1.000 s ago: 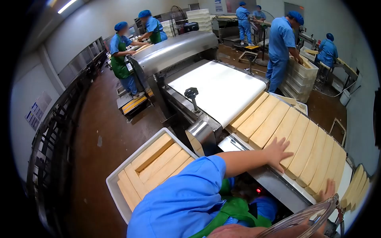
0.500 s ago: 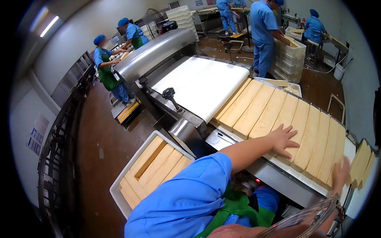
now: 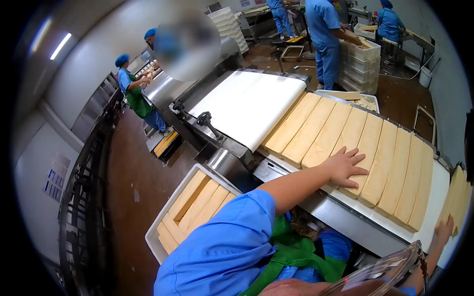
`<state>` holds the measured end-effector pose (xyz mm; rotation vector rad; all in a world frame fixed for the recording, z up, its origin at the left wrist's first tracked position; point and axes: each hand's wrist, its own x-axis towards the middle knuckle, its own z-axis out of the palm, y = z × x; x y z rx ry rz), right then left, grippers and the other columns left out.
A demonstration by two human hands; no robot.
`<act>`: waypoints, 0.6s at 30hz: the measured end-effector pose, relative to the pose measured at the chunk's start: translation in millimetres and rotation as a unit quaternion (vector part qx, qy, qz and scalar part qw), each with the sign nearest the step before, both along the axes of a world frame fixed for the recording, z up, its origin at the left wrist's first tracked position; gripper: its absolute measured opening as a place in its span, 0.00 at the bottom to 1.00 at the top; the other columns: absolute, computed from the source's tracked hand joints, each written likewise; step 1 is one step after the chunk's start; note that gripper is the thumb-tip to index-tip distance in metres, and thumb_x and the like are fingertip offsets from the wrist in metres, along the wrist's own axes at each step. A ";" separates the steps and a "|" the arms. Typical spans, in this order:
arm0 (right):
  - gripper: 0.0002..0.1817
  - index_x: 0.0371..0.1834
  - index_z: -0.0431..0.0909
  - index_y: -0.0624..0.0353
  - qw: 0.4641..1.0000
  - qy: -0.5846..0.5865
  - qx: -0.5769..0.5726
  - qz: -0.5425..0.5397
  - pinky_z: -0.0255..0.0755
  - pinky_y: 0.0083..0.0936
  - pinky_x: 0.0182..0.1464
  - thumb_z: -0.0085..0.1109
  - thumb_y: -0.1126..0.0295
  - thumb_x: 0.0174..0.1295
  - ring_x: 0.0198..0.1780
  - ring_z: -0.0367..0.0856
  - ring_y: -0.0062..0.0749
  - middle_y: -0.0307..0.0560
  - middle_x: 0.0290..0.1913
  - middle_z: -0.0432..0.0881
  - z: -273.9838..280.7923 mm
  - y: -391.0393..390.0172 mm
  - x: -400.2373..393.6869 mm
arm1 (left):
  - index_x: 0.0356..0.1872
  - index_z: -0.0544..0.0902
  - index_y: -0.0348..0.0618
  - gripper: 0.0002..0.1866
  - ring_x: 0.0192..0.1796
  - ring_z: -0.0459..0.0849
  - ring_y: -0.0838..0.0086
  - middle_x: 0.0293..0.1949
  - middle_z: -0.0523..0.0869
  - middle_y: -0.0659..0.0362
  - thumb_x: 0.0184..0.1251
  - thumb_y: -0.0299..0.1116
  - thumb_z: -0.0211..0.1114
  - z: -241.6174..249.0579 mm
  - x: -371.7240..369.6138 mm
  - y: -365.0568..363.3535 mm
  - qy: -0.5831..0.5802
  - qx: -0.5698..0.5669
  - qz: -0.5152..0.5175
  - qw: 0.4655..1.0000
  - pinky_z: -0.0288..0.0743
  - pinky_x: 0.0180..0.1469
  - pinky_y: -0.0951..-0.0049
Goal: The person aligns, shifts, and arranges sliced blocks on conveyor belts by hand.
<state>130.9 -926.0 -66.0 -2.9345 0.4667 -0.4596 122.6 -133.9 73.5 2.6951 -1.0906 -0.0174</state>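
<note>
Long pale-yellow blocks (image 3: 371, 155), perhaps dough or bean curd, lie side by side in a row on a belt. My left hand (image 3: 348, 168) rests flat on top of the row, fingers spread, holding none of the blocks. At the far right, my right hand (image 3: 443, 229) is against the near end of another group of pale blocks (image 3: 455, 197), with its fingers stretched toward them. Part of that hand blurs near the view's edge. A strip of the white belt (image 3: 435, 190) shows between the row and that group.
A wide white conveyor belt (image 3: 242, 106) with a black knob (image 3: 204, 118) joins the row's left end. A white crate (image 3: 157, 242) of similar blocks stands at lower left. Behind are a tray (image 3: 376, 101), stacked crates (image 3: 359, 69) and several co-workers, one standing nearby (image 3: 323, 47).
My right hand has moved right, from the row's end to the separate blocks. My left hand stays spread on the row. The view has shifted slightly.
</note>
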 end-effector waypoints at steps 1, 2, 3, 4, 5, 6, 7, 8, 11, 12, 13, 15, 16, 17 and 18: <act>0.39 0.83 0.58 0.59 0.996 -0.035 0.049 0.059 0.53 0.44 0.82 0.57 0.67 0.67 0.82 0.60 0.48 0.58 0.80 0.64 -21.4 -49.5 -7.6 | 0.76 0.73 0.70 0.39 0.82 0.53 0.39 0.82 0.58 0.43 0.66 0.70 0.57 -1.2 -0.2 0.4 -0.005 -0.001 0.001 1.000 0.48 0.78 0.32; 0.40 0.83 0.58 0.59 0.992 -0.027 0.080 0.090 0.52 0.44 0.82 0.56 0.69 0.66 0.82 0.59 0.48 0.59 0.81 0.64 -19.5 -77.6 -22.9 | 0.76 0.73 0.70 0.39 0.82 0.54 0.40 0.82 0.59 0.43 0.66 0.70 0.57 -3.2 0.2 0.4 -0.009 -0.002 -0.001 1.000 0.48 0.78 0.33; 0.40 0.83 0.57 0.60 0.986 -0.017 0.111 0.120 0.50 0.43 0.83 0.56 0.70 0.65 0.82 0.59 0.48 0.59 0.81 0.63 -17.8 -105.2 -37.2 | 0.76 0.73 0.70 0.39 0.82 0.54 0.40 0.82 0.59 0.43 0.66 0.70 0.57 -5.3 0.3 3.3 -0.004 -0.005 -0.007 1.000 0.48 0.78 0.33; 0.41 0.83 0.57 0.61 0.970 -0.001 0.174 0.167 0.48 0.42 0.84 0.55 0.73 0.63 0.83 0.58 0.48 0.60 0.82 0.61 -15.9 -133.3 -66.2 | 0.75 0.74 0.69 0.38 0.82 0.55 0.41 0.81 0.61 0.43 0.66 0.70 0.58 -8.9 1.2 8.2 -0.018 -0.013 0.000 1.000 0.49 0.78 0.34; 0.43 0.83 0.56 0.62 0.937 -0.052 0.309 0.153 0.47 0.42 0.84 0.56 0.76 0.60 0.83 0.56 0.50 0.61 0.82 0.58 -23.5 -144.4 -81.7 | 0.75 0.74 0.68 0.38 0.82 0.56 0.42 0.80 0.63 0.43 0.66 0.69 0.58 -15.7 5.9 3.0 -0.031 -0.027 -0.012 0.999 0.51 0.77 0.35; 0.42 0.82 0.58 0.62 0.985 0.016 0.172 -0.002 0.50 0.42 0.83 0.58 0.74 0.61 0.83 0.57 0.51 0.62 0.81 0.60 -15.3 -136.7 -95.9 | 0.74 0.76 0.67 0.37 0.81 0.59 0.43 0.79 0.65 0.43 0.66 0.69 0.59 -21.4 10.7 1.9 -0.044 -0.035 -0.020 0.998 0.53 0.76 0.37; 0.41 0.79 0.61 0.63 0.988 -0.010 0.152 -0.023 0.54 0.42 0.81 0.61 0.71 0.60 0.79 0.61 0.52 0.62 0.78 0.64 -11.0 -121.2 -104.7 | 0.73 0.77 0.66 0.37 0.80 0.61 0.45 0.78 0.67 0.43 0.66 0.68 0.60 -24.3 13.0 6.4 -0.054 -0.048 -0.031 0.997 0.55 0.75 0.39; 0.40 0.77 0.64 0.63 0.990 -0.035 0.131 -0.045 0.58 0.42 0.79 0.65 0.68 0.59 0.76 0.65 0.52 0.62 0.74 0.68 -7.6 -106.9 -113.5 | 0.72 0.79 0.65 0.36 0.78 0.65 0.45 0.76 0.70 0.42 0.65 0.67 0.61 -20.4 12.9 8.0 -0.065 -0.049 -0.027 0.996 0.59 0.73 0.42; 0.45 0.72 0.69 0.60 0.999 -0.027 0.027 -0.013 0.64 0.42 0.75 0.78 0.56 0.51 0.74 0.70 0.51 0.58 0.70 0.74 45.1 -1.0 -119.9 | 0.74 0.77 0.69 0.35 0.80 0.61 0.44 0.79 0.66 0.44 0.66 0.65 0.62 -6.4 12.3 10.4 -0.035 -0.019 -0.013 0.999 0.54 0.75 0.40; 0.43 0.70 0.71 0.60 0.996 -0.007 -0.057 -0.060 0.68 0.41 0.72 0.79 0.58 0.50 0.70 0.75 0.50 0.58 0.67 0.77 56.4 27.8 -115.4 | 0.73 0.77 0.69 0.35 0.81 0.60 0.42 0.79 0.65 0.44 0.65 0.65 0.63 -8.1 15.8 12.8 -0.029 -0.010 -0.018 0.999 0.53 0.76 0.37; 0.40 0.68 0.74 0.59 0.995 -0.002 0.042 -0.092 0.69 0.38 0.71 0.79 0.59 0.51 0.66 0.78 0.48 0.57 0.66 0.80 90.8 69.8 -114.9 | 0.72 0.78 0.69 0.36 0.81 0.59 0.40 0.80 0.65 0.45 0.63 0.65 0.64 -10.1 14.2 15.4 -0.025 -0.017 -0.008 1.000 0.52 0.76 0.33; 0.32 0.65 0.78 0.55 0.961 -0.047 0.256 -0.098 0.80 0.37 0.53 0.74 0.51 0.61 0.53 0.86 0.36 0.47 0.56 0.87 95.5 52.4 -110.9 | 0.72 0.79 0.70 0.37 0.81 0.58 0.40 0.81 0.64 0.47 0.60 0.66 0.65 -6.2 11.2 10.9 -0.015 0.009 0.017 1.000 0.50 0.76 0.28; 0.33 0.65 0.79 0.51 0.855 -0.032 0.487 -0.175 0.81 0.41 0.44 0.69 0.43 0.63 0.47 0.87 0.31 0.42 0.51 0.88 129.0 78.7 -114.1 | 0.72 0.79 0.70 0.37 0.81 0.58 0.39 0.81 0.63 0.47 0.60 0.65 0.65 -2.5 10.5 12.0 -0.012 0.017 0.017 1.000 0.50 0.76 0.28; 0.34 0.66 0.79 0.50 0.877 -0.039 0.445 -0.180 0.81 0.47 0.46 0.66 0.40 0.64 0.48 0.86 0.34 0.43 0.52 0.88 122.6 63.8 -113.8 | 0.72 0.79 0.70 0.37 0.81 0.58 0.39 0.81 0.63 0.46 0.59 0.65 0.66 -1.1 10.5 12.4 -0.008 0.025 0.020 0.999 0.49 0.76 0.28; 0.34 0.66 0.79 0.50 0.879 -0.039 0.437 -0.185 0.81 0.47 0.46 0.66 0.40 0.64 0.48 0.86 0.34 0.43 0.52 0.88 130.4 56.2 -121.3 | 0.72 0.79 0.70 0.37 0.81 0.58 0.39 0.81 0.63 0.46 0.59 0.65 0.66 -6.6 10.6 2.8 -0.004 0.017 0.015 1.000 0.49 0.76 0.28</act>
